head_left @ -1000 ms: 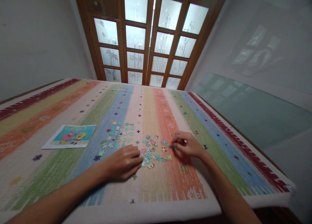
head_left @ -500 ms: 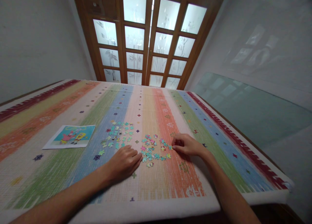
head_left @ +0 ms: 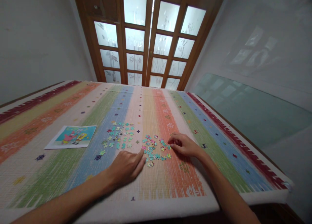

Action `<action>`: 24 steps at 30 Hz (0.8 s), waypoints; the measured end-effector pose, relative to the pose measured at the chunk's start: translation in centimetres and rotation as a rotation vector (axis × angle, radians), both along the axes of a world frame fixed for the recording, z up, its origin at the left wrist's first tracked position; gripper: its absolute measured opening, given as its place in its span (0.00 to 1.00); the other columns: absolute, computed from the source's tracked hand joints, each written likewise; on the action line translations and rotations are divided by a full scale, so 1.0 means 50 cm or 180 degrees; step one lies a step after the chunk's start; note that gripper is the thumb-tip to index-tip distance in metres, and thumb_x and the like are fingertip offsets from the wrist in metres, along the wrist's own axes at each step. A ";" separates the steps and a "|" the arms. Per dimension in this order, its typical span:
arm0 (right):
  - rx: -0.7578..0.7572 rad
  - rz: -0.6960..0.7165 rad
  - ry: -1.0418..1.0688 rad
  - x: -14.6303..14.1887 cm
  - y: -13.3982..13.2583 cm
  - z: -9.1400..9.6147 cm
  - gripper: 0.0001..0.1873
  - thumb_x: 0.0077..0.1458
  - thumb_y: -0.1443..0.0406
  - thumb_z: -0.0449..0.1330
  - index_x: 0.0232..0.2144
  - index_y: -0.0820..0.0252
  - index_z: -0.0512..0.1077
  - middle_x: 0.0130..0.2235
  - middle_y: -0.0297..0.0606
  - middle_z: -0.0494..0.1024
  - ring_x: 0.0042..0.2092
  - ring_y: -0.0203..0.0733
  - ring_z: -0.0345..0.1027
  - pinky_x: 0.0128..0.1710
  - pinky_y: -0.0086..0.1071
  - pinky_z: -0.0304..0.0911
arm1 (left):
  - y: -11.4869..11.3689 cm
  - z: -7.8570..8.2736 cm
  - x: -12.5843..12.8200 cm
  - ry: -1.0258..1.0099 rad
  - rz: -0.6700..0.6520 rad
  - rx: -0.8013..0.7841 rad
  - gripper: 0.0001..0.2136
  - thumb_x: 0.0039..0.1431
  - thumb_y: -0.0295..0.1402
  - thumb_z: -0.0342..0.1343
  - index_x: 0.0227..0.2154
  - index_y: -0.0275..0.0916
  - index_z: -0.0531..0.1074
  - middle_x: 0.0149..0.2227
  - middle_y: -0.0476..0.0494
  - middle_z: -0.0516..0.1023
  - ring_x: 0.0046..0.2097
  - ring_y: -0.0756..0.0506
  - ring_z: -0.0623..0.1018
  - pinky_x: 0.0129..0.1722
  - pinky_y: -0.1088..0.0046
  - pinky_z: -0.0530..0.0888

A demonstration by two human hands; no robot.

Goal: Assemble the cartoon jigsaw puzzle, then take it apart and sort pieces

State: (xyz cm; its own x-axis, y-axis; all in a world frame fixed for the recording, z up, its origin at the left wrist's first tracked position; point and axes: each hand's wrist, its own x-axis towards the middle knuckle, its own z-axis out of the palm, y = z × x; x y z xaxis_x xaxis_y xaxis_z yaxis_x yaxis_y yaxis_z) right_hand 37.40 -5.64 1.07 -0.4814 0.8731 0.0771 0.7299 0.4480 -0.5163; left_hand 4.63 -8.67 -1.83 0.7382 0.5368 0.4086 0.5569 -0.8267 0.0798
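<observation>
A loose cluster of small jigsaw puzzle pieces [head_left: 153,156], mostly turquoise with some pink and yellow, lies between my two hands. My left hand [head_left: 128,165] rests low on the cloth at the cluster's left edge, its index finger stretched out to a pink puzzle piece [head_left: 143,148]. At the right edge, my right hand [head_left: 184,144] has its fingers bent, with thumb and index tips slightly apart beside the outer pieces. No piece shows between them. Beyond my left hand, a second group of puzzle pieces [head_left: 119,134] is spread out in loose rows.
A printed picture sheet [head_left: 75,135] with cartoon figures lies on the left. The striped tablecloth [head_left: 156,181] covers the large table. Wooden doors [head_left: 148,38] with frosted panes stand beyond it, and a greenish glass-like panel [head_left: 243,100] leans at the right wall.
My left hand has shifted slightly right, and its index finger now reaches the cluster's edge. My right hand has moved slightly left, its thumb and index finger parting.
</observation>
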 end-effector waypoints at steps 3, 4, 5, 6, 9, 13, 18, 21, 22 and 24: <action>0.0040 -0.0001 -0.0026 -0.007 -0.003 -0.003 0.09 0.60 0.69 0.59 0.41 0.59 0.78 0.38 0.40 0.76 0.37 0.41 0.68 0.40 0.36 0.63 | -0.002 -0.001 0.000 0.0287 0.0151 0.0040 0.20 0.75 0.38 0.41 0.55 0.28 0.68 0.23 0.43 0.79 0.22 0.43 0.77 0.20 0.69 0.66; 0.0065 -0.0007 -0.0039 -0.011 -0.004 -0.004 0.11 0.61 0.68 0.59 0.44 0.59 0.79 0.38 0.41 0.76 0.38 0.42 0.68 0.41 0.36 0.63 | -0.003 -0.002 0.001 0.0349 0.0179 0.0038 0.20 0.75 0.39 0.41 0.56 0.28 0.68 0.24 0.43 0.79 0.23 0.43 0.78 0.21 0.69 0.66; 0.0087 -0.0020 -0.0062 -0.015 -0.005 -0.005 0.12 0.62 0.68 0.59 0.46 0.60 0.79 0.38 0.41 0.75 0.38 0.42 0.68 0.41 0.37 0.63 | -0.003 -0.003 0.002 0.0376 0.0192 0.0034 0.20 0.75 0.39 0.41 0.56 0.29 0.68 0.25 0.42 0.80 0.23 0.43 0.78 0.21 0.69 0.67; 0.0099 -0.0034 -0.0090 -0.019 -0.007 -0.006 0.14 0.62 0.67 0.59 0.48 0.60 0.79 0.38 0.41 0.75 0.37 0.42 0.68 0.41 0.37 0.63 | -0.003 -0.005 0.003 0.0376 0.0201 0.0023 0.20 0.75 0.39 0.41 0.56 0.29 0.68 0.25 0.42 0.80 0.23 0.43 0.79 0.21 0.69 0.67; 0.0101 -0.0038 -0.0136 -0.029 -0.010 -0.008 0.17 0.63 0.67 0.59 0.52 0.60 0.79 0.37 0.40 0.73 0.37 0.42 0.67 0.40 0.37 0.62 | 0.000 -0.010 0.007 0.0279 0.0195 -0.0008 0.18 0.75 0.37 0.41 0.56 0.31 0.68 0.26 0.42 0.81 0.23 0.44 0.79 0.21 0.70 0.67; 0.0028 0.0059 0.0010 -0.037 -0.011 -0.007 0.13 0.63 0.67 0.59 0.47 0.60 0.81 0.37 0.41 0.74 0.39 0.43 0.68 0.41 0.37 0.63 | 0.002 -0.012 0.010 0.0308 0.0210 -0.0077 0.19 0.76 0.34 0.38 0.59 0.31 0.67 0.26 0.42 0.82 0.23 0.44 0.79 0.21 0.71 0.67; 0.0119 0.0067 0.0046 -0.041 -0.012 -0.007 0.15 0.68 0.64 0.56 0.50 0.59 0.80 0.39 0.42 0.74 0.40 0.44 0.70 0.44 0.39 0.65 | -0.004 0.001 0.014 0.0404 0.0341 -0.0284 0.24 0.76 0.43 0.41 0.60 0.27 0.67 0.28 0.39 0.82 0.27 0.42 0.82 0.24 0.69 0.71; 0.0179 0.0128 0.0017 -0.044 -0.013 -0.008 0.15 0.69 0.64 0.55 0.50 0.59 0.80 0.40 0.43 0.74 0.42 0.45 0.70 0.45 0.40 0.66 | -0.008 0.005 0.018 0.0435 0.0403 -0.0342 0.28 0.75 0.49 0.42 0.59 0.26 0.68 0.29 0.37 0.82 0.28 0.40 0.82 0.25 0.67 0.72; 0.0188 0.0165 0.0038 -0.045 -0.013 -0.009 0.15 0.69 0.64 0.54 0.48 0.59 0.80 0.40 0.43 0.75 0.42 0.45 0.71 0.45 0.40 0.66 | -0.009 0.005 0.019 0.0436 0.0418 -0.0347 0.28 0.75 0.49 0.42 0.59 0.26 0.68 0.29 0.37 0.83 0.28 0.40 0.82 0.25 0.67 0.72; 0.0189 0.0234 0.0116 -0.047 -0.014 -0.009 0.15 0.69 0.65 0.53 0.46 0.59 0.81 0.40 0.44 0.75 0.42 0.46 0.71 0.45 0.41 0.67 | -0.008 0.002 0.020 0.0425 0.0444 -0.0339 0.27 0.76 0.48 0.40 0.59 0.28 0.68 0.30 0.37 0.83 0.28 0.40 0.82 0.25 0.67 0.72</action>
State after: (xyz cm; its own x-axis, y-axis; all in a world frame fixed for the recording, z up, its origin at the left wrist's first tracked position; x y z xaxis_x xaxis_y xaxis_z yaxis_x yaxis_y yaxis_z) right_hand 35.05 -6.34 0.61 -0.5400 0.8289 0.1462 0.6751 0.5303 -0.5128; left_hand 5.64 -9.07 -1.71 0.6976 0.6724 0.2476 0.6768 -0.7318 0.0805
